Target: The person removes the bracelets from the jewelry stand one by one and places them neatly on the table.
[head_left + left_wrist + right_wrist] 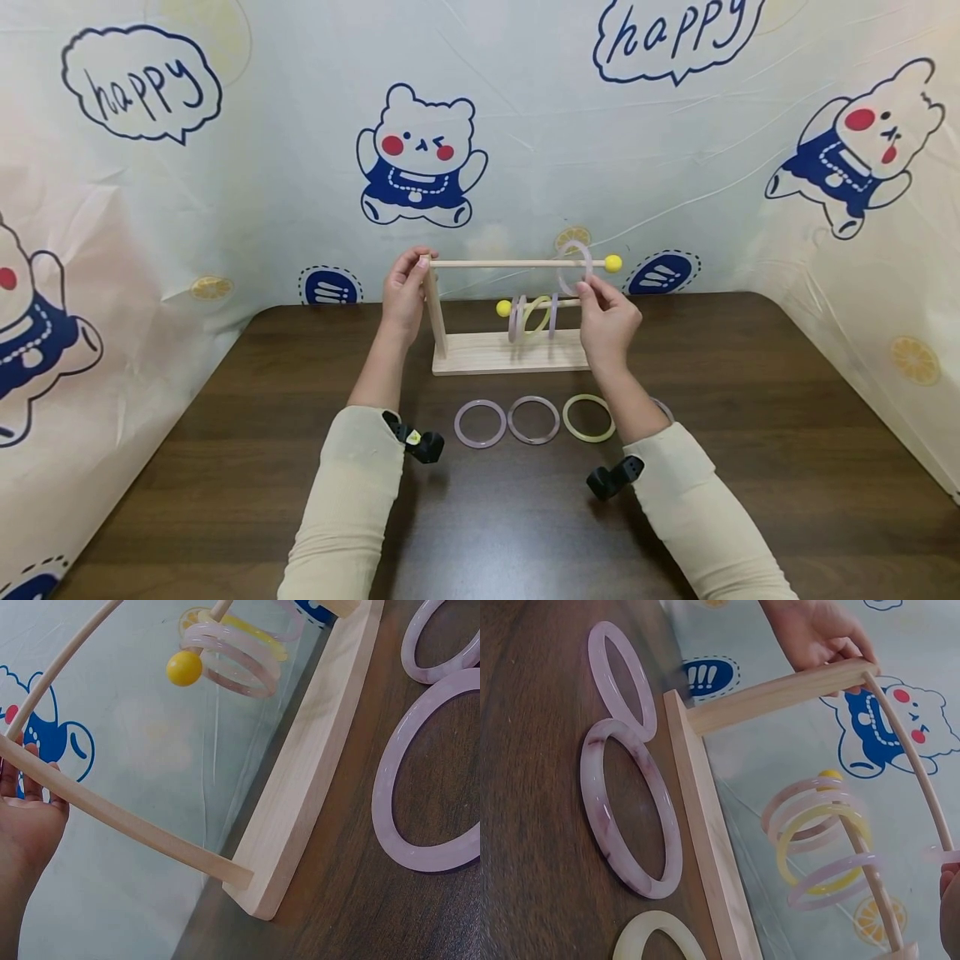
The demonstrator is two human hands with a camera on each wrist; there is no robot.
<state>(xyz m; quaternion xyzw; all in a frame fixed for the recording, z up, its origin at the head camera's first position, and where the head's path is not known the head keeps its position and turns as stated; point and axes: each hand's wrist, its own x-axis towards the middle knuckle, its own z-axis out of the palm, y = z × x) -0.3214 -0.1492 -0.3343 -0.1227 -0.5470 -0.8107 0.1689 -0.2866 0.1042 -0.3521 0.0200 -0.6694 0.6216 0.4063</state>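
Note:
A wooden bangle stand (498,357) has two rods, each tipped with a yellow ball. My left hand (405,292) grips the top of its left post (112,812), fingers behind the wood. With thumb and fingers, my right hand (611,323) pinches a pale purple bangle (564,283), which encircles the upper rod (495,264) close to its yellow ball (612,264). Several bangles hang on the lower rod (881,904), among them a yellow bangle (784,859) and a purple bangle (832,870). The right hand hides the right post in the head view.
On the brown table (262,467), in front of the stand, lie a purple bangle (458,424), a marbled bangle (596,817) and a pale yellow-green bangle (567,418). Another bangle (665,409) is partly covered by the right forearm. A printed cloth (525,150) hangs behind.

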